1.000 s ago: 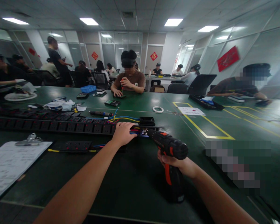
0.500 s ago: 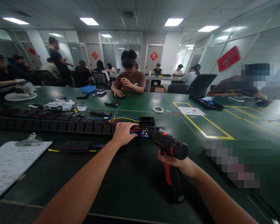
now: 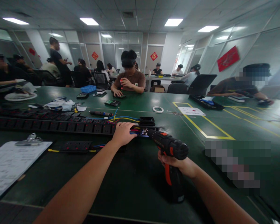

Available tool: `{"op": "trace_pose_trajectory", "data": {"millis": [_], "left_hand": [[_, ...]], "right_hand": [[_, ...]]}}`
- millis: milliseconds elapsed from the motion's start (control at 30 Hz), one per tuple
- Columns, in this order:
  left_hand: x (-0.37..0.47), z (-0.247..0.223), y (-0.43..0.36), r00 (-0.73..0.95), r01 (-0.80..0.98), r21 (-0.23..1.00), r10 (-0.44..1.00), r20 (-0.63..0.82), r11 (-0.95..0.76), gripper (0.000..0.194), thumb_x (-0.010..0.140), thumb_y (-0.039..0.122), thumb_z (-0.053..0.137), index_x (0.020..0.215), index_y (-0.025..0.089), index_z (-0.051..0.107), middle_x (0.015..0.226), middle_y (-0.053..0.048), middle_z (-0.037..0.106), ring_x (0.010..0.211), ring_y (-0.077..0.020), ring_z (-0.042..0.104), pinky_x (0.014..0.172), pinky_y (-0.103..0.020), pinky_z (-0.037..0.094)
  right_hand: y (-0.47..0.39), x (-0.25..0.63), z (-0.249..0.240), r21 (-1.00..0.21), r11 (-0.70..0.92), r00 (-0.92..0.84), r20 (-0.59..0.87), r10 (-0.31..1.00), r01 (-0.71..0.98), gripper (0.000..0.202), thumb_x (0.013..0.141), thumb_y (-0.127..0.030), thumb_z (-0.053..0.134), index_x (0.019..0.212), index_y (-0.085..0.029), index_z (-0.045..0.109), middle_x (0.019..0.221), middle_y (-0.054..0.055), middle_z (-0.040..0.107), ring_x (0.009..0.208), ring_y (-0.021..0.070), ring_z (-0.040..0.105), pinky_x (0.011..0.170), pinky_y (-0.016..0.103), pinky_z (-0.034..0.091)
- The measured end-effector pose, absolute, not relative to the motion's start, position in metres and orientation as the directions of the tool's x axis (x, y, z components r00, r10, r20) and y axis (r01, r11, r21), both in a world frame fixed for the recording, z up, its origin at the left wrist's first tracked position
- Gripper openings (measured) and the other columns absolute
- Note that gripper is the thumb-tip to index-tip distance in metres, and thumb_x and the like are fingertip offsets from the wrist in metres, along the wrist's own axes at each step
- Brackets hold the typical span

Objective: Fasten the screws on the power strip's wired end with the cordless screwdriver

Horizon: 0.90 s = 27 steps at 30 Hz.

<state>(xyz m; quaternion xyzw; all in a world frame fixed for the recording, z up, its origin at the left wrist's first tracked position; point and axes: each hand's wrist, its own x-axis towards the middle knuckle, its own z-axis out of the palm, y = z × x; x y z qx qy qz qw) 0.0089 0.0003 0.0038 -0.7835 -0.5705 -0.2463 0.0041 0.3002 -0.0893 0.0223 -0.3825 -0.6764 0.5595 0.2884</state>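
My right hand (image 3: 171,160) is wrapped round the grip of a black and orange cordless drill (image 3: 168,144). The drill's front end points left, at the wired end of a long black power strip (image 3: 80,127). My left hand (image 3: 124,133) is closed over that end of the strip, its thumb toward the drill. Red and blue wires and a small terminal part (image 3: 144,132) show between hand and drill. Whether the drill's bit touches a screw there I cannot tell. Blue and yellow wires (image 3: 126,119) run behind the left hand to a black socket piece (image 3: 147,120).
A clipboard with paper (image 3: 21,158) lies at the left, beside a short socket block (image 3: 77,145). Beyond the strip are a dark cylindrical tool (image 3: 100,113), a white tape roll (image 3: 158,109) and a paper sheet (image 3: 191,111). A co-worker (image 3: 129,77) sits opposite, holding a screwdriver.
My hands, the drill and the power strip stay in place. In the background, the standing person's arm has shifted a little.
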Motion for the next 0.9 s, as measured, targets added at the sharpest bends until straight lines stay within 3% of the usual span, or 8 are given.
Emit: {"op": "trace_pose_trajectory", "data": {"millis": [900], "left_hand": [[0.01,0.006,-0.001,0.227,0.902,0.263,0.893,0.388,-0.343,0.054,0.085,0.046,0.076,0.135,0.028,0.065,0.143,-0.007,0.065,0.133,-0.0322,0.055,0.115,-0.05,0.03]], "right_hand": [[-0.096,0.295,0.033,-0.987,0.035,-0.559,-0.061,0.827,0.159,0.051,0.074,-0.063,0.082,0.091,-0.018,0.068,0.077,0.002,0.061,0.07,0.0189,0.055,0.066,0.034,0.046]]}}
